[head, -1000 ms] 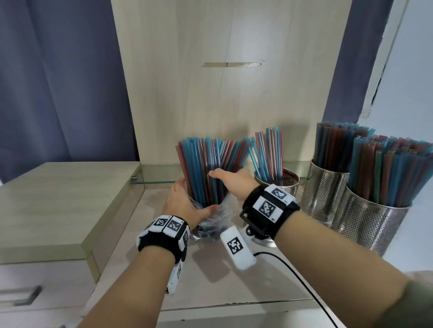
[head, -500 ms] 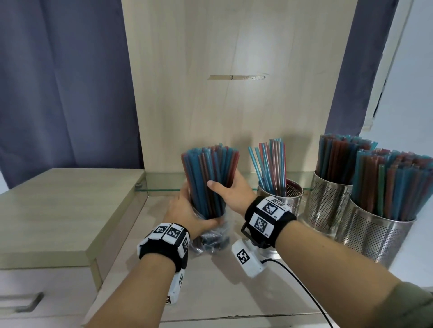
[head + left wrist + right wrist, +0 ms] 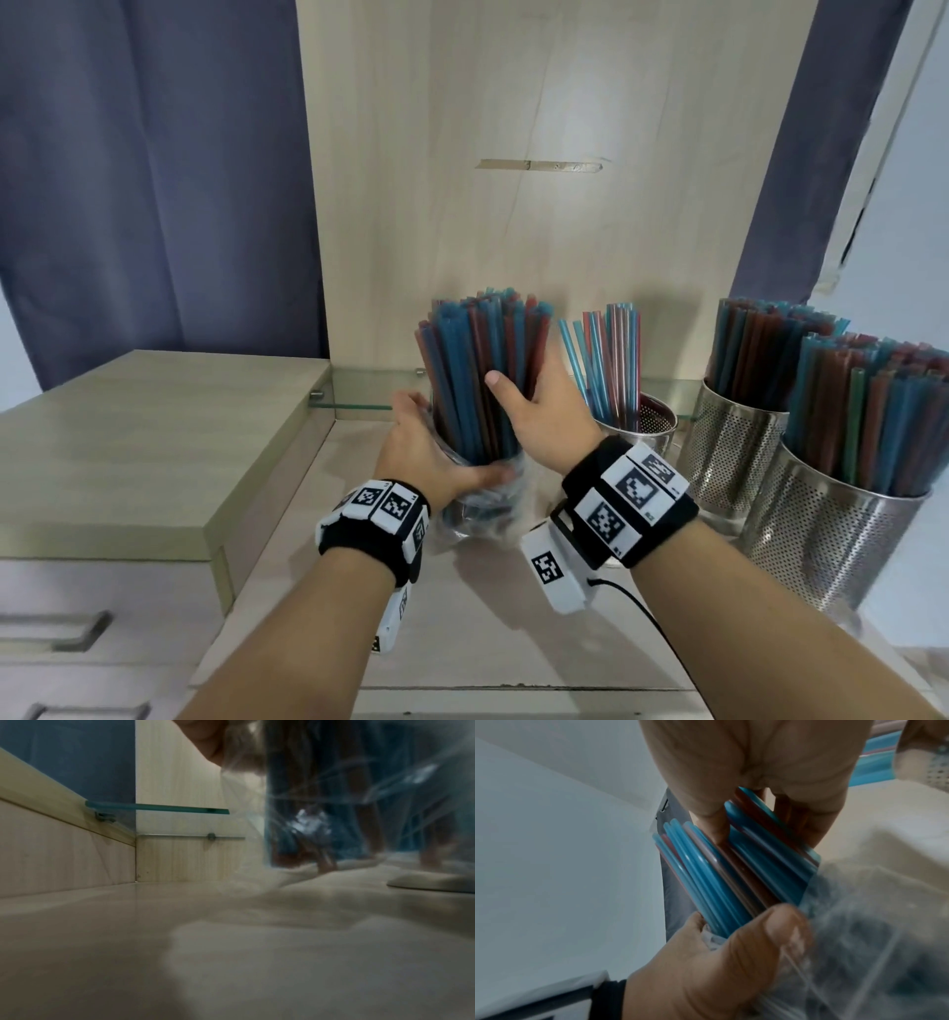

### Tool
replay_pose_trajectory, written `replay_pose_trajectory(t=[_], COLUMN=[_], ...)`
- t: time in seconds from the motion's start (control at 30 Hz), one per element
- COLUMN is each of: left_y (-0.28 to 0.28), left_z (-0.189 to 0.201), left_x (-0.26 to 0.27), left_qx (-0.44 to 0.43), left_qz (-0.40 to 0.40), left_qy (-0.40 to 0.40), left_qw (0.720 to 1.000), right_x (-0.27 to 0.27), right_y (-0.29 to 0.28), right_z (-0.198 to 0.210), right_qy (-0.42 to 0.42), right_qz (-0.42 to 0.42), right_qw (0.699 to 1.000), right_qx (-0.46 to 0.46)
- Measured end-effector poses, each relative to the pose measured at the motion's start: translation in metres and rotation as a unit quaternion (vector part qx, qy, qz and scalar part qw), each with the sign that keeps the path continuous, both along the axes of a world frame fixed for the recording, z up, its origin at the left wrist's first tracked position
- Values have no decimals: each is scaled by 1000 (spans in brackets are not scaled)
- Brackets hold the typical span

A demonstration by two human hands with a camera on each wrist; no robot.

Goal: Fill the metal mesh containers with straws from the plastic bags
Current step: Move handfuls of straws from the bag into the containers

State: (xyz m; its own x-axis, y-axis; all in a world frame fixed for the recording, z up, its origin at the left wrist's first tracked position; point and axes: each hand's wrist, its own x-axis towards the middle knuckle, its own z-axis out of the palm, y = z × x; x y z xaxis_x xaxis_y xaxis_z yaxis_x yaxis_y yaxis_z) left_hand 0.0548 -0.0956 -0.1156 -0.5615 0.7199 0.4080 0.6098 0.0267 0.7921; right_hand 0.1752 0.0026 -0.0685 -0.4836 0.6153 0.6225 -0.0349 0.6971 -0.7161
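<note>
Closest to me, my left hand [image 3: 426, 452] wraps the lower part of the clear plastic bag [image 3: 482, 506], its thumb curled across the near side of the crumpled film and the fingers reaching round the far side. From the right wrist view that thumb [image 3: 770, 927] presses the plastic against the straws just where the bag's rim ends. The bag's bottom rests on the pale wooden counter [image 3: 462, 616], seen through the film in the left wrist view [image 3: 359, 821], though that picture is blurred.

Just above and to the right of those fingers, my right hand [image 3: 544, 416] clasps the bundle of straws [image 3: 482, 370] where it stands upright out of the bag. The thumb lies across the near face of the bundle, and the fingers curl round its far side; from the right wrist camera one fingertip [image 3: 718, 827] digs in between the blue and red straws. How far the hidden fingers are spread I cannot tell.

Beyond the right hand's knuckles, touching distance off, stands a small mesh container [image 3: 642, 426] with a thin sheaf of straws. Further right of the fingers, well apart, are two larger mesh containers [image 3: 734, 452] [image 3: 832, 539], both packed full. Behind everything rise a glass shelf edge [image 3: 359, 406], a wooden back panel [image 3: 513, 205] and dark curtains [image 3: 154, 180].
</note>
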Motion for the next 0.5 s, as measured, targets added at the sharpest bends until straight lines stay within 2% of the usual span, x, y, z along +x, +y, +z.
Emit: replay_pose_trajectory(t=[0.17, 0.27, 0.5], left_y=[-1, -2, 0], left_z=[0, 0, -1], left_x=[0, -1, -1], left_qx=[-24, -40, -66], left_qz=[-2, -8, -2], left_qy=[14, 21, 28], left_qw=[1000, 999, 997], right_x=[1, 3, 0], right_y=[5, 6, 9], right_z=[-2, 0, 8], right_qy=[-9, -18, -57], right_qz=[-41, -78, -75], right_qw=[999, 997, 993], right_qx=[-34, -23, -73])
